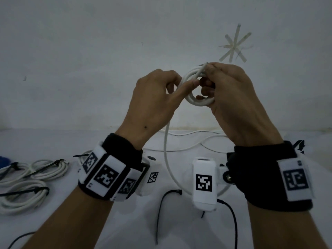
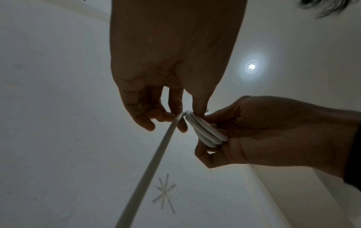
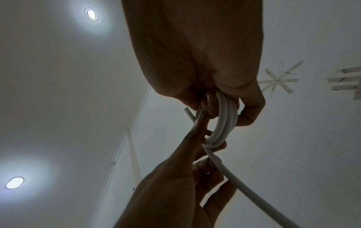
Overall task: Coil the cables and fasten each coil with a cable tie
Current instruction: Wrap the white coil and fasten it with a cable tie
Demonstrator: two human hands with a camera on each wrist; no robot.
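Both hands are raised above the table with a white cable (image 1: pixel 193 81) between them. My right hand (image 1: pixel 231 90) grips a small coil of about three loops (image 2: pixel 207 132) (image 3: pixel 226 117), fingers curled through it, and the cable's cut end sticks up above its thumb. My left hand (image 1: pixel 158 94) pinches the running strand (image 2: pixel 175 121) at the coil's left edge. The loose length (image 1: pixel 166 151) hangs from there down to the table. A black cable tie (image 1: pixel 161 203) lies on the table between my wrists.
Several coiled white cables (image 1: pixel 27 182) fastened with black ties lie at the left of the white table (image 1: pixel 269 230). More loose white cable (image 1: pixel 188 139) runs along the wall's foot. Another black tie (image 1: pixel 231 218) lies under my right wrist. Tape strips (image 1: pixel 235 44) mark the wall.
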